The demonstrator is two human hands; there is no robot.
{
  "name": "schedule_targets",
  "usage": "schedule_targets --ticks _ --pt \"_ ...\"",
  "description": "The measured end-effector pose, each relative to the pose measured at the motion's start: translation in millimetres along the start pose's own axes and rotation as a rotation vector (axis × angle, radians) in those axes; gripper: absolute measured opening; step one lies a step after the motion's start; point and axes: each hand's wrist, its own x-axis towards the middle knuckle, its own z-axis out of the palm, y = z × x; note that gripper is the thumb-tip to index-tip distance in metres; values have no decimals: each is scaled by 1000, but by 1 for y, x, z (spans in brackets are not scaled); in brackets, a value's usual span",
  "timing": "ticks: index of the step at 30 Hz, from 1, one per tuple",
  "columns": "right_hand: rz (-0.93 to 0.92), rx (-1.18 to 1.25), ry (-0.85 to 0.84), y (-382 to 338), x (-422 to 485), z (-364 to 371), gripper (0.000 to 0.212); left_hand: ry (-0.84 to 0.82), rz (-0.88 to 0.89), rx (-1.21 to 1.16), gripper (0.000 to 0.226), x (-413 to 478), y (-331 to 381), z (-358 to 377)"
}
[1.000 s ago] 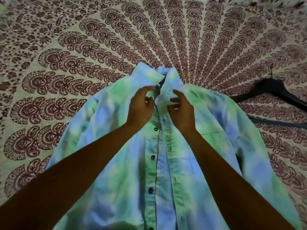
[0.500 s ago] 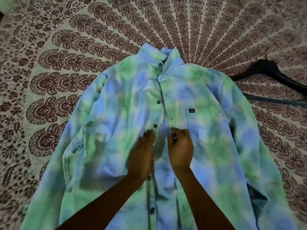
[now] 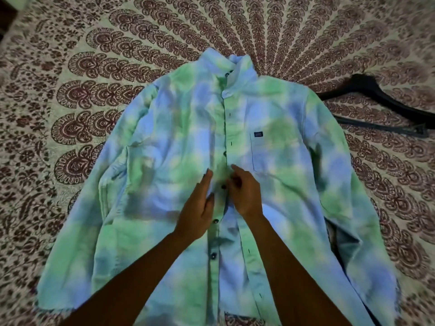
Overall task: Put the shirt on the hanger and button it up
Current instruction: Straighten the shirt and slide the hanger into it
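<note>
Head view: the shirt [image 3: 164,142], a long-sleeved tie-dye of green, blue and white with dark buttons and a chest pocket, lies flat and face up on a patterned cloth [image 3: 113,67]. It fills the middle of the frame, collar toward the top. A black hanger [image 3: 367,83] lies at the right edge, beside the shoulder. Both hands meet at the front placket, mid-chest. The left hand [image 3: 199,205] rests flat on the button side, fingers straight. The right hand [image 3: 246,195] has its fingers curled, pinching the buttonhole edge beside a button [image 3: 223,187].
</note>
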Motion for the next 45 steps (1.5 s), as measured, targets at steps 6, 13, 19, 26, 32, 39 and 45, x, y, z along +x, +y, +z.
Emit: schedule_targets --ticks 6,13,19,26,32,39,45 --pt "97 8 292 38 -103 -27 30 510 -82 318 43 -88 -28 -56" --pt "-149 -551 -68 99 -244 -30 67 542 -462 397 48 -199 -49 -80" --pt "71 -343 -49 70 -232 -45 30 437 -690 338 44 -206 -46 -90" --pt "224 -390 8 40 -218 -90 24 712 -691 396 26 -217 -46 -131" --pt "225 -284 110 12 -227 -73 25 172 253 865 47 -219 -23 -76" --pt "35 -340 -220 -16 -222 -23 48 -540 426 1137 70 -193 -26 -18" --pt "84 -566 -372 19 -244 -7 93 -63 381 779 19 -187 -5 -27"
